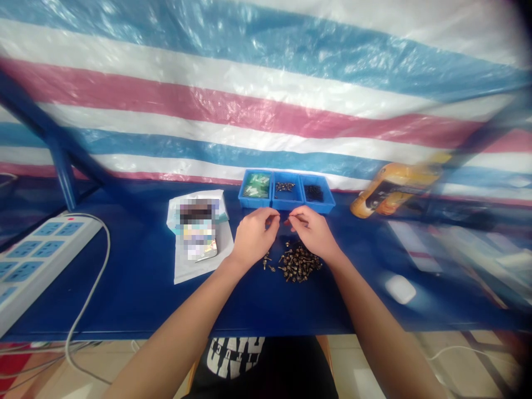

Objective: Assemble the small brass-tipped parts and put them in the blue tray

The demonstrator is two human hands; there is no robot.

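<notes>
My left hand (258,233) and my right hand (310,228) face each other over the blue table, fingertips close together in front of the bins. Both are closed in a pinch; whatever lies between the fingers is too small to name. Below my right hand lies a pile of small brass-and-dark metal parts (300,264). A few loose parts (268,261) of the same look lie beside it, under my left hand. Just behind the hands stand three joined blue bins: the left bin (241,198) has a green-and-white packet, the middle bin (286,205) small metal pieces, the right bin (328,207) dark small pieces.
Left of my hands, a phone (206,252) lies on a white package (183,271). A white power strip (45,249) with a cable (108,244) is at the far left. An orange bottle (394,185) lies at the right, near a white rounded case (400,289). Striped sheeting (249,100) hangs behind.
</notes>
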